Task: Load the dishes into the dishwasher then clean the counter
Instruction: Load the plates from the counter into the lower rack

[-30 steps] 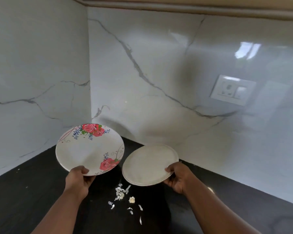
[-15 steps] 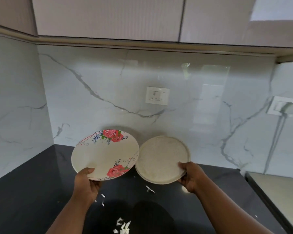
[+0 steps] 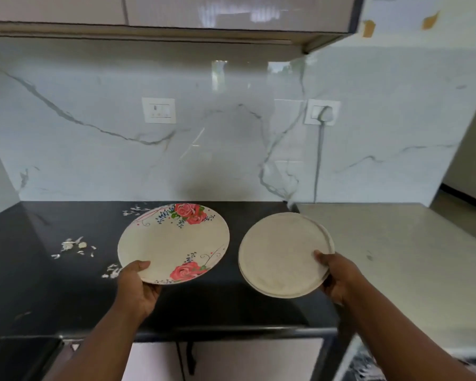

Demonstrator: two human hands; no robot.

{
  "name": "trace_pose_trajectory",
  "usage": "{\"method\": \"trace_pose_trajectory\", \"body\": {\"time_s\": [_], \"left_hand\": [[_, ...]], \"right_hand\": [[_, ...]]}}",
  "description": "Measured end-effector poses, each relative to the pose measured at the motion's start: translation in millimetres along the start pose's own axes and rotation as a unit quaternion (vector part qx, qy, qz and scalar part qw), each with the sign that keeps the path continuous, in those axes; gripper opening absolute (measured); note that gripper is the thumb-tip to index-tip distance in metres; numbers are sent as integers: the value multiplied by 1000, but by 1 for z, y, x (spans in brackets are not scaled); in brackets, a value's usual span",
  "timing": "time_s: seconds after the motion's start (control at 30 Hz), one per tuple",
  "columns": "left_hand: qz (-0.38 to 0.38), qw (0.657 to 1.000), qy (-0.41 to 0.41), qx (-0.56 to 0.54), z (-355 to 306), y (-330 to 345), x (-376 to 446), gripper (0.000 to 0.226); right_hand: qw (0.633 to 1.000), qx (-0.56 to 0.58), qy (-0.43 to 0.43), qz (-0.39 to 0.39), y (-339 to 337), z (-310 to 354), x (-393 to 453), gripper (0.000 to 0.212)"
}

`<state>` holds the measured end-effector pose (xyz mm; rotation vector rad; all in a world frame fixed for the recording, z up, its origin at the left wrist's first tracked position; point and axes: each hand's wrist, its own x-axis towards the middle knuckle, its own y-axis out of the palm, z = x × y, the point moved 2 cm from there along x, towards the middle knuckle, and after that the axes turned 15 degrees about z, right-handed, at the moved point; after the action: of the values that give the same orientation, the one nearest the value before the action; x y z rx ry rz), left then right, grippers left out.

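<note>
My left hand (image 3: 138,287) grips the near rim of a white plate with pink roses (image 3: 173,242), held above the black counter (image 3: 39,284). My right hand (image 3: 334,279) grips the right rim of a plain cream plate (image 3: 280,254), with what looks like a second plate's edge showing just under it. Both plates are tilted toward me and a small gap separates them. White food scraps (image 3: 73,247) lie scattered on the counter to the left, more scraps (image 3: 135,210) sit farther back.
A pale grey appliance top (image 3: 396,259) adjoins the counter on the right. The marble backsplash carries a switch plate (image 3: 159,110) and a socket with a plug and cord (image 3: 322,112). Cabinets hang overhead. Cabinet fronts (image 3: 231,358) show below the counter edge.
The view has swung right and pulled back from the corner. Both plates have moved right with my hands, away from the scraps, and they now sit farther apart.
</note>
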<state>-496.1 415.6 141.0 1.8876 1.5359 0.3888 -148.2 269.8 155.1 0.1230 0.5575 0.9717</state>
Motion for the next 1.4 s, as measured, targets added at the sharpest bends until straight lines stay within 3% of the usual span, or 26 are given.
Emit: {"method": "trace_pose_trajectory", "body": {"time_s": [0.13,0.23,0.6,0.73,0.87,1.1,1.17,1.27,1.4], "left_hand": [[56,995,-64,48,38,30,-28,27],[107,983,-121,92,71,58,-40,39],[250,897,-296,211,208,147,-90,38],[326,853,-340,225,236,162,-97,29],[383,803,-374,261,253,161,-96,57],[462,699,-434,331,293,145,-103,55],[456,673,-452,366,315,143,-111,43],[388,669,-487,405,356,136,-124,18],[298,655,-545,429,410,125,-136,15]], "right_hand": [[997,63,-4,-41,-81,-7,-49,30],[990,115,-18,-80,-134,-16,-84,33],[943,222,-22,-247,-257,-81,-209,32],[915,256,-36,-311,-275,-109,-241,35],[886,258,-59,-381,-281,-131,-262,31],[839,238,-82,-482,-294,-175,-278,35],[824,250,-78,-503,-299,-192,-280,37],[804,268,-64,-527,-315,-221,-277,38],[800,282,-29,-528,-347,-250,-262,37]]}}
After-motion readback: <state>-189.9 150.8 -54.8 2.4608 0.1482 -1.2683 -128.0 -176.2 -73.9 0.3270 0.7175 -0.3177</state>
